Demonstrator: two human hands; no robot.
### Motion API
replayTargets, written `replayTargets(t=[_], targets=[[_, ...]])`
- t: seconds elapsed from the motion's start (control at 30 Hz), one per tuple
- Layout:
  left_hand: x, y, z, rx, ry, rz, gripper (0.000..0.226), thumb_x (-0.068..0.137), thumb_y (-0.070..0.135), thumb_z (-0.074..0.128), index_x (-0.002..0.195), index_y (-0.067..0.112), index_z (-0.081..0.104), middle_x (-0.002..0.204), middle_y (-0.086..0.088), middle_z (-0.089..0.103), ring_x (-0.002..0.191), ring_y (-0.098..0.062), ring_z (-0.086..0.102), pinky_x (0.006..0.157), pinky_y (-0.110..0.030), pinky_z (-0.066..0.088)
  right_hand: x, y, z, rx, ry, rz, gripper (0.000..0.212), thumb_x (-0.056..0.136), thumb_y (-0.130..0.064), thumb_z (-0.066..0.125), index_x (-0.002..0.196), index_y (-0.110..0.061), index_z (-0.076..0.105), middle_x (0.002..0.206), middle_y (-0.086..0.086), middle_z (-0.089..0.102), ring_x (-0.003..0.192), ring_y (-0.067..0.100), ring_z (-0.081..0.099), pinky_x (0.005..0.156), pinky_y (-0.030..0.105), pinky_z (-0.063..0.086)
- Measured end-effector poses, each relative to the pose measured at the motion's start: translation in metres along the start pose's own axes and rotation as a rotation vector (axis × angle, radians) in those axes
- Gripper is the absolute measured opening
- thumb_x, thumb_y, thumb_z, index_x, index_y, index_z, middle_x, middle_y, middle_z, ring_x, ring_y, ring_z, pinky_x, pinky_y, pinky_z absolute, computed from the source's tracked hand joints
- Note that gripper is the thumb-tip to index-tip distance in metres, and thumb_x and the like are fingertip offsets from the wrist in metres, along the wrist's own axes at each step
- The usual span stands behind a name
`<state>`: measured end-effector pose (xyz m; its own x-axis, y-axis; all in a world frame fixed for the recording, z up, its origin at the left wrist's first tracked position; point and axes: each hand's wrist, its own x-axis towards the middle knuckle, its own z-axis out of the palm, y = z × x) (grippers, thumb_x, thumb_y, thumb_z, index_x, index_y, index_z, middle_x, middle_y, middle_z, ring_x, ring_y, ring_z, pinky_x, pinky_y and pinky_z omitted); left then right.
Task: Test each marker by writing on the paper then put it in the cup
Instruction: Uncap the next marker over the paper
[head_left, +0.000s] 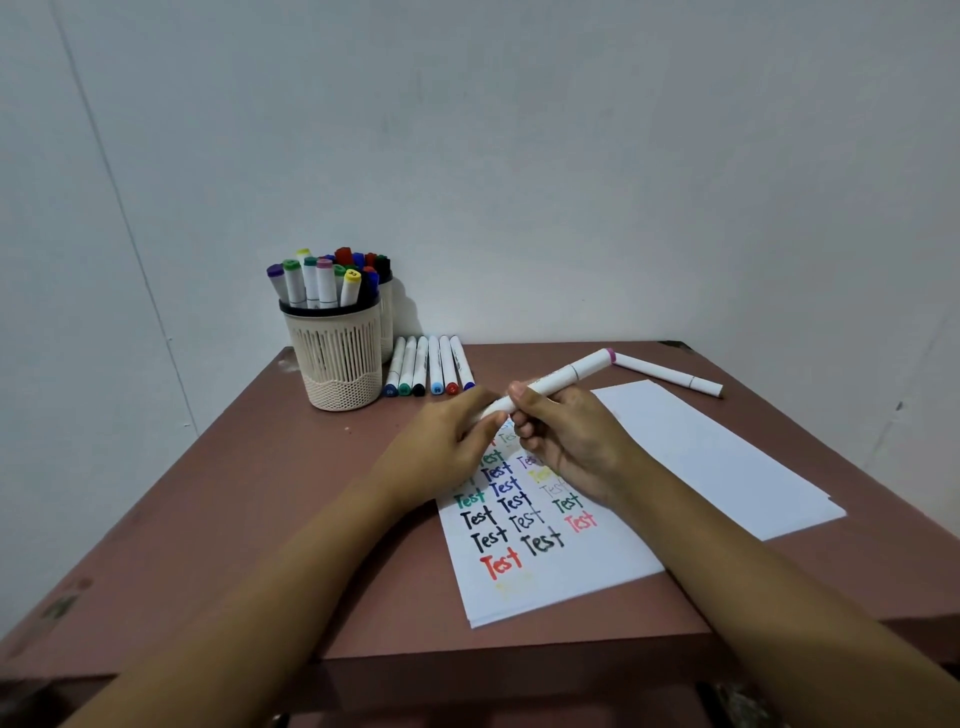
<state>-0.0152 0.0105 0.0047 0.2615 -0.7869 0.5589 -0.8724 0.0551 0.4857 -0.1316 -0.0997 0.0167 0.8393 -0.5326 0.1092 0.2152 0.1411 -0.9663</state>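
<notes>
Both hands hold one white marker with a pink end cap above the paper. My right hand grips its barrel, and my left hand pinches its near end, which the fingers hide. The sheet carries several words "Test" in black, red, green, blue and yellow. A cream slotted cup at the back left is packed with several capped markers. A row of several white markers lies just right of the cup. Another white marker lies at the back right.
The brown table stands against a white wall. A second container sits behind the cup, mostly hidden. A blank part of the paper stack extends to the right. The table's front edge is close to my forearms.
</notes>
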Motion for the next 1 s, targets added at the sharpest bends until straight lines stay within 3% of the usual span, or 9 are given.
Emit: replayTargets(t=[0.1, 0.27, 0.4, 0.5, 0.6, 0.7, 0.8, 0.87, 1.0], targets=[[0.001, 0.000, 0.000, -0.032, 0.009, -0.030, 0.020, 0.094, 0.032, 0.050, 0.107, 0.022, 0.060, 0.068, 0.011, 0.056, 0.059, -0.003, 0.050, 0.058, -0.025, 0.039, -0.001, 0.000, 0.001, 0.001, -0.010, -0.032, 0.011, 0.093, -0.015, 0.057, 0.085, -0.008, 0.059, 0.060, 0.000, 0.050, 0.053, 0.006, 0.046, 0.050, 0.015, 0.041], [0.002, 0.000, 0.002, -0.132, -0.001, -0.066, 0.030, 0.086, 0.045, 0.046, 0.101, 0.025, 0.061, 0.078, -0.008, 0.064, 0.068, -0.023, 0.056, 0.063, -0.035, 0.042, 0.000, 0.001, 0.000, -0.003, -0.019, -0.063, 0.010, 0.092, -0.015, 0.057, 0.086, -0.008, 0.057, 0.062, 0.001, 0.049, 0.053, 0.005, 0.045, 0.051, 0.013, 0.041], [0.003, 0.003, -0.001, -0.252, -0.025, -0.098, 0.014, 0.093, 0.034, 0.054, 0.098, 0.025, 0.063, 0.077, 0.006, 0.064, 0.067, -0.001, 0.055, 0.064, -0.018, 0.041, -0.001, 0.000, -0.002, -0.029, -0.042, -0.102, 0.008, 0.090, -0.017, 0.059, 0.087, -0.010, 0.057, 0.063, -0.001, 0.049, 0.057, 0.006, 0.045, 0.054, 0.014, 0.041], [0.002, 0.004, -0.005, -0.380, -0.027, -0.134, 0.016, 0.090, 0.026, 0.058, 0.101, 0.020, 0.067, 0.089, 0.003, 0.069, 0.081, -0.002, 0.062, 0.073, -0.014, 0.044, -0.003, -0.002, -0.004, -0.097, -0.091, -0.165, 0.013, 0.086, -0.021, 0.060, 0.092, -0.009, 0.058, 0.064, -0.003, 0.051, 0.059, 0.006, 0.047, 0.057, 0.015, 0.042], [0.002, 0.004, -0.005, -0.282, 0.026, -0.181, 0.026, 0.086, 0.037, 0.061, 0.094, 0.012, 0.066, 0.074, 0.007, 0.060, 0.061, 0.002, 0.050, 0.060, -0.013, 0.038, -0.003, -0.004, -0.003, -0.136, -0.011, -0.179, 0.010, 0.090, -0.019, 0.060, 0.090, -0.010, 0.060, 0.061, -0.003, 0.052, 0.056, 0.007, 0.047, 0.053, 0.016, 0.041], [0.004, 0.003, -0.004, -0.161, 0.139, -0.257, 0.027, 0.086, 0.041, 0.059, 0.093, 0.014, 0.060, 0.071, 0.011, 0.056, 0.054, 0.004, 0.047, 0.052, -0.011, 0.034, -0.002, -0.009, -0.003, 0.027, 0.100, -0.149, 0.013, 0.095, -0.021, 0.055, 0.087, -0.011, 0.057, 0.064, 0.000, 0.054, 0.055, 0.009, 0.049, 0.049, 0.017, 0.042], [0.006, -0.003, -0.008, -0.155, 0.235, -0.356, 0.027, 0.096, 0.038, 0.044, 0.095, 0.016, 0.061, 0.078, 0.014, 0.055, 0.076, -0.003, 0.052, 0.061, -0.007, 0.035, -0.004, -0.015, -0.008, 0.299, 0.192, -0.079, 0.017, 0.096, -0.016, 0.050, 0.081, -0.009, 0.054, 0.073, 0.012, 0.064, 0.060, 0.020, 0.065, 0.054, 0.025, 0.054], [0.007, -0.005, -0.009, -0.248, 0.231, -0.406, 0.032, 0.099, 0.026, 0.034, 0.105, 0.013, 0.063, 0.090, 0.011, 0.055, 0.094, -0.009, 0.051, 0.075, -0.018, 0.038, -0.007, -0.017, -0.008, 0.411, 0.198, -0.035, 0.018, 0.094, -0.010, 0.050, 0.077, -0.008, 0.051, 0.077, 0.019, 0.064, 0.068, 0.030, 0.069, 0.060, 0.029, 0.058], [0.007, -0.006, -0.008, -0.198, 0.117, -0.465, 0.037, 0.099, 0.013, 0.029, 0.128, 0.011, 0.053, 0.123, -0.005, 0.055, 0.113, -0.016, 0.047, 0.084, -0.019, 0.030, -0.013, -0.014, -0.003, 0.309, 0.188, -0.022, 0.026, 0.091, -0.003, 0.055, 0.068, -0.014, 0.049, 0.069, 0.008, 0.059, 0.063, 0.025, 0.065, 0.053, 0.024, 0.053]])
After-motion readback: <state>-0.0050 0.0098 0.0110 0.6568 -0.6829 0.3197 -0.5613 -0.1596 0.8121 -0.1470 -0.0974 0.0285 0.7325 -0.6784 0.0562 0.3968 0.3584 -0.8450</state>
